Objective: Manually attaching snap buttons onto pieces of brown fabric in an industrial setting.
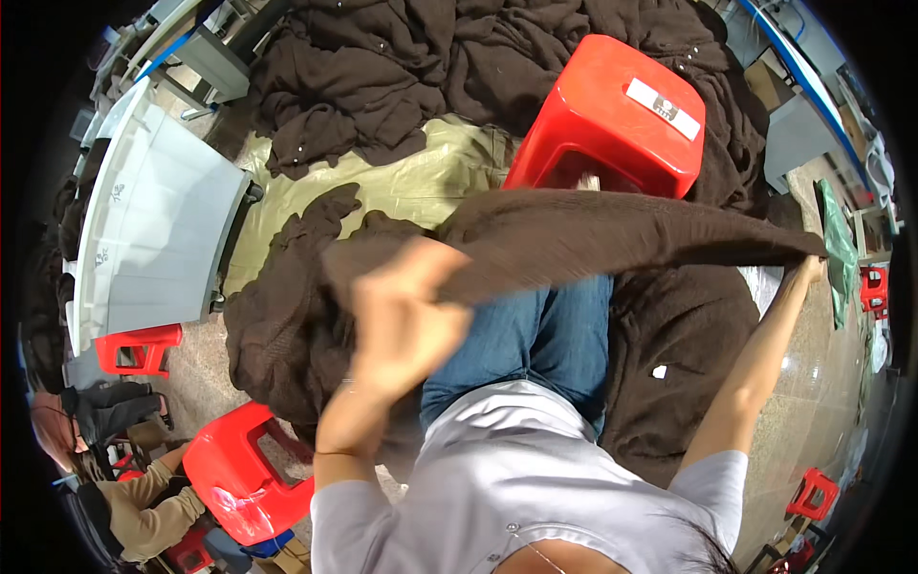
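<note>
A dark brown knitted garment [593,234] is stretched wide in front of me. My left hand [406,311] is raised close to the camera and grips its left part. My right hand [811,268] is far out to the right with the arm straight, pinching the other end. The cloth hangs over my blue-jeaned knees [540,335] and spills onto more brown cloth on the floor at both sides.
A red plastic stool [612,115] stands right ahead, with a heap of brown garments [402,67] on an olive sheet [402,182] behind it. A white bin [153,230] is at left. Red stools [244,469] and a seated person [124,497] are at lower left.
</note>
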Demonstrator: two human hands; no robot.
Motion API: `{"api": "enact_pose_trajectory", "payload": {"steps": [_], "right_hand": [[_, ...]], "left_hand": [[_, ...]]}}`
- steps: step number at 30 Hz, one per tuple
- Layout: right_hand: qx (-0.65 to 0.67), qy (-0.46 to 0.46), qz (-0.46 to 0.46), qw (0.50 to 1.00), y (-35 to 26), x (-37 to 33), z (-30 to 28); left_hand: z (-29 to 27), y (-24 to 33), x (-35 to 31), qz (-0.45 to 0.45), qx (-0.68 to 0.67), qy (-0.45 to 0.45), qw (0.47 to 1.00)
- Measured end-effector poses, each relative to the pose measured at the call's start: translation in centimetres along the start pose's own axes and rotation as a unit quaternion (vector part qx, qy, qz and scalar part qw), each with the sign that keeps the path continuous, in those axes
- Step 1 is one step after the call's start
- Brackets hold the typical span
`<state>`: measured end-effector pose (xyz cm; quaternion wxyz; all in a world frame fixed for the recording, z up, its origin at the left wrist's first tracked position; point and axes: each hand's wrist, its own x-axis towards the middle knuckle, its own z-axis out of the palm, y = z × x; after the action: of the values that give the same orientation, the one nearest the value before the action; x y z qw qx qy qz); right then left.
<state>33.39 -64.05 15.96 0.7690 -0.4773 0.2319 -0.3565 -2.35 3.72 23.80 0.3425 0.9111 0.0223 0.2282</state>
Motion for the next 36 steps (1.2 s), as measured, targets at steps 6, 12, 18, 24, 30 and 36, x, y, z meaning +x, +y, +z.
{"api": "enact_pose_trajectory", "payload": {"steps": [6, 12, 18, 24, 30, 36], "right_hand": [[-0.694, -0.32, -0.078, 0.64, 11.0, -14.6, -6.2], [-0.607, -0.337, 0.066, 0.716, 10.6, -32.7, -9.3], [-0.444, -0.523, -0.155, 0.711, 7.9, -51.3, -5.3], [-0.543, -0.655, -0.229, 0.472, 10.3, -52.9, -5.8], [-0.439, -0.363, -0.447, 0.69, 4.9, -42.5, 1.3], [-0.344, -0.121, -0.508, 0.78, 0.4, -30.5, 0.2]], "left_hand": [[17.3, 4.6, -8.3, -0.103, -0.419, -0.348, 0.832], [15.6, -1.1, -7.6, -0.034, -0.306, -0.316, 0.898], [14.4, -25.5, -13.0, -0.422, -0.161, 0.207, 0.868], [15.9, -23.0, -10.9, -0.646, -0.472, -0.022, 0.6], [14.1, -21.0, -9.1, -0.458, -0.542, 0.181, 0.681], [10.7, -3.1, -7.9, -0.299, -0.538, -0.011, 0.788]]}}
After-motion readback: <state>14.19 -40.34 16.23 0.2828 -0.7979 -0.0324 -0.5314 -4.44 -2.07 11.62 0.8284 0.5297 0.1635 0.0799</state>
